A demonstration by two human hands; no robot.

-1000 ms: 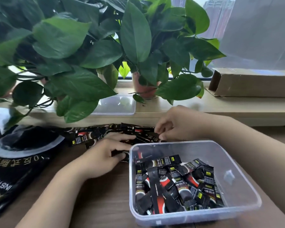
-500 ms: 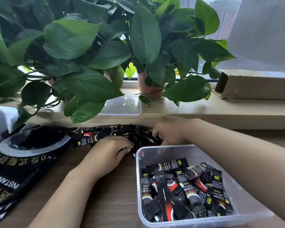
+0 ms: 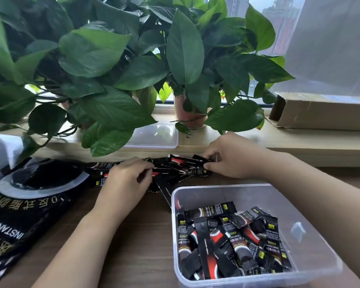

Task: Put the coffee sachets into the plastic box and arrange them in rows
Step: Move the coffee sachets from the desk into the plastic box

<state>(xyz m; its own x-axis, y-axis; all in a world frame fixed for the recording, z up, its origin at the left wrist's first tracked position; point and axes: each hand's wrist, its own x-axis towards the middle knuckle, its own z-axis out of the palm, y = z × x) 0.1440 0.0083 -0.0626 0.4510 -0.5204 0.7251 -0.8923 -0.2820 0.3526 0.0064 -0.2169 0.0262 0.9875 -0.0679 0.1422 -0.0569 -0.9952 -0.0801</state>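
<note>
A person's two bare hands work a loose pile of black coffee sachets (image 3: pixel 175 169) spread on a dark wooden table (image 3: pixel 133 246), just beyond the far rim of a clear plastic box (image 3: pixel 312 215). The left hand (image 3: pixel 125 183) rests palm-down on the left part of the pile with fingers curled onto the packets; whether it actually grips one cannot be told. The right hand (image 3: pixel 231 156) pinches the end of a sachet at the pile's right edge between thumb and fingers. The hands are apart, with sachets lying between them. Inside the box, toward its near left corner, a jumble of black-and-red sachets (image 3: pixel 227 242) lies overlapping at mixed angles, not in rows. A large black instant-coffee bag (image 3: pixel 19 215) lies flat at the left. Behind the pile, a transparent lid (image 3: pixel 154 136) sits on the pale window ledge beneath leafy potted plants (image 3: pixel 133 59), with a cardboard box (image 3: pixel 324 115) at the right
</note>
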